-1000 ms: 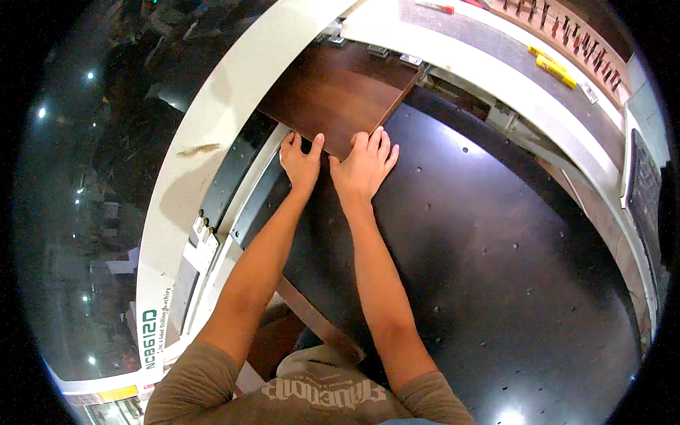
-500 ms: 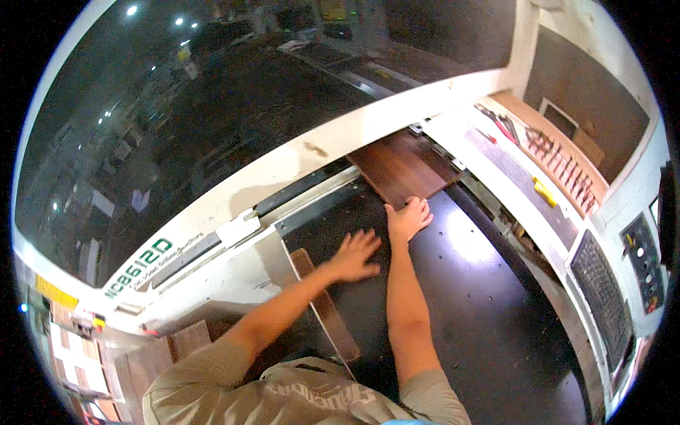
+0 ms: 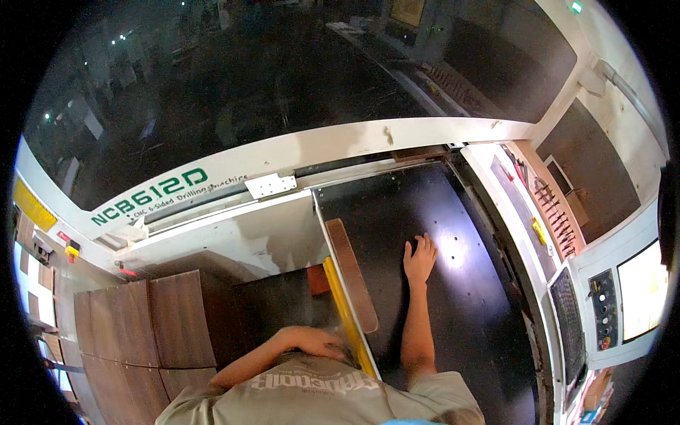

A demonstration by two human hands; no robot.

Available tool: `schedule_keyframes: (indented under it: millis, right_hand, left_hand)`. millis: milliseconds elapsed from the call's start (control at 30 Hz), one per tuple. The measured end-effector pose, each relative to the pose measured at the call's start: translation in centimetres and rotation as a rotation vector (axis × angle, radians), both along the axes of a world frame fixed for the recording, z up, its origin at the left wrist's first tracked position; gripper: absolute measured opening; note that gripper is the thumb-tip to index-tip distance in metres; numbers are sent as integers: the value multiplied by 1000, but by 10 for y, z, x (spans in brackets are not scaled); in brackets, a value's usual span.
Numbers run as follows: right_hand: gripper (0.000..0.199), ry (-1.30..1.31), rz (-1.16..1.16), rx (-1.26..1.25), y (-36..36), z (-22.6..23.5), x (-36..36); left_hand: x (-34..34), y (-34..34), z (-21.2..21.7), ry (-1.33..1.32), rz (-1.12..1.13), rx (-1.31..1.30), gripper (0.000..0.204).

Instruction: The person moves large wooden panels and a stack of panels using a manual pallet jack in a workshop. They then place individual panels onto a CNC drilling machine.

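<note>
Whereas both hands were at the dark brown wood panel (image 3: 418, 154) a second ago, they are now away from it. Left hand (image 3: 327, 343), one: lower centre, drawn back to the shirt front, blurred; whether it grips anything cannot be told. Right hand (image 3: 420, 261), one: right of centre, palm down, fingers a little spread, holding nothing, on or just over the black machine table (image 3: 460, 319). Wood panel, one: upper centre, a thin brown sliver visible beneath the white machine beam (image 3: 297, 159). It appears to have passed into the machine, so hand guidance seems over.

Further items, left to right:
Yellow strip (image 3: 34, 204), one, far left.
Wood-grain boards (image 3: 177, 312), lower left, four faces visible; depth of stack not countable.
Perforated white plate (image 3: 270, 186), one, left of upper centre.
Red-brown block (image 3: 319, 280), one, centre.
Yellow bar (image 3: 346, 304), one, along the table's left edge, near the left hand.
Brown strip with rounded ends (image 3: 352, 276), one, on the table between the hands.
Drill-bit rack (image 3: 556, 216), one, right; bits too small to count.
Keyboard (image 3: 567, 312), one, right.
Button panel (image 3: 604, 309), one, right.
Lit screen (image 3: 643, 290), one, far right.
</note>
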State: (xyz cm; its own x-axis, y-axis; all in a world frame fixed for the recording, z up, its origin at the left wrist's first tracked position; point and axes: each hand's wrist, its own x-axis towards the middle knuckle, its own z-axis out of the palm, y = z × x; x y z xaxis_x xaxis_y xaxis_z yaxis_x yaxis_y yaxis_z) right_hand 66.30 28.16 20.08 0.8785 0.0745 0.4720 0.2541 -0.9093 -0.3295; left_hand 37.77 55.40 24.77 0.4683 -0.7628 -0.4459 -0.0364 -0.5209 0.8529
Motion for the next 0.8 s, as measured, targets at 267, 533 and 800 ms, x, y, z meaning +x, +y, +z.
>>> schedule_keyframes:
  millis: [267,533,800]
  right_hand:
    - [44,91,30,-42,-13,8,-159]
    - [44,87,-340,-100,-95,16,-392]
    - [45,59,-938,-182,-170,-28,-615]
  left_hand:
    - [-13,13,64,82,-332,-45,58]
    - [-47,11,218,84,-311,-1234,51]
    - [-114,-66,262,245,-403,-2149,56]
